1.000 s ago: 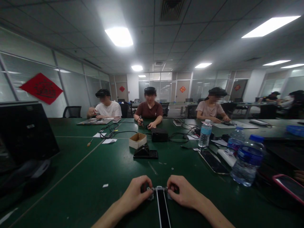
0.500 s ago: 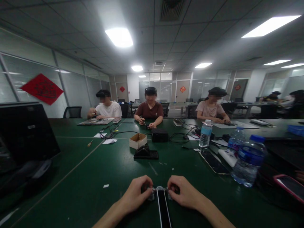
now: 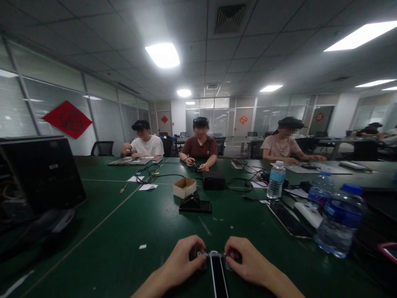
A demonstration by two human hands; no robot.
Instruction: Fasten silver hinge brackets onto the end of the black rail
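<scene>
Since the earlier frame my view has swung a little, so the whole scene sits lower and farther to the right, and the co-worker [image 3: 282, 142] in the pale pink top across from me on the right has stretched a hand [image 3: 316, 158] outward. My own hands keep their places about the narrow black slab with white edges [image 3: 219, 277], which lies lengthwise in front of me, running off the bottom of my view. At its far end is a small, grey-clear fitting [image 3: 214, 253]. My left grip [image 3: 202, 255] pinches one side of it, thumb and finger pressed together; my right grip [image 3: 227, 255] pinches the other side in the same way. My curled fingers hide much of what lies between them.

Under us is the dark green counter [image 3: 108, 248]. A small white scrap [image 3: 142, 246] lies to the left of my left grip. Beyond the slab stand a black wedge-shaped piece on a flat base [image 3: 194, 203] and, just behind it, an open pale cardboard box [image 3: 185, 188]. On my right, a dark phone with a light rim [image 3: 289, 220] lies near a clear plastic bottle with a blue cap [image 3: 340, 221].
</scene>
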